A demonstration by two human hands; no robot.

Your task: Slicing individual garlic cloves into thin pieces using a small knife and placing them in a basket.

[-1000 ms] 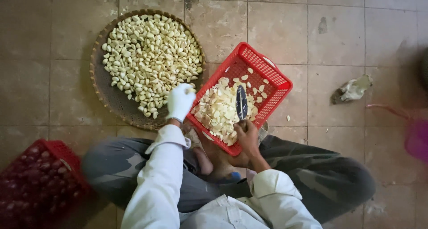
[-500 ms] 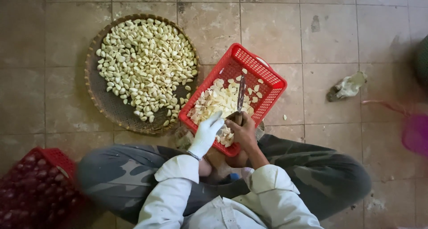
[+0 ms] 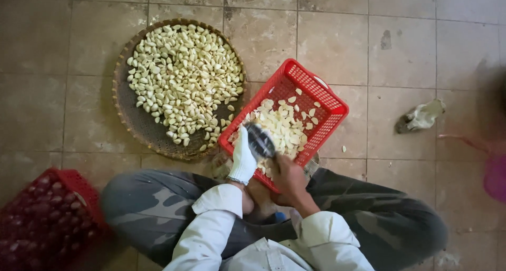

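— Head view: what is seen at the hands?

— A dark knife blade [image 3: 261, 140] is held over the near corner of a red plastic basket [image 3: 321, 94]. The left hand [image 3: 243, 157], covered by a white glove, is placed against the blade's left side; its fingers are kept pressed together, and whether anything is pinched between them cannot be told. The right hand [image 3: 289, 178], bare, is closed around the knife's handle, with the fingers curled tight.

— And where is the basket set?

— It is rested tilted on the tiled floor [image 3: 400, 49], right in front of the crossed legs, and it is partly filled with pale peeled garlic pieces [image 3: 287, 123].

— What is found around it?

— A round woven tray [image 3: 129, 121], heaped with peeled garlic cloves [image 3: 182, 76], is laid just beside the basket on its left. A second red crate [image 3: 45, 223], filled with dark reddish bulbs, is seen at the lower left, blurred. A crumpled rag [image 3: 421, 115] is left on the floor to the right, well apart.
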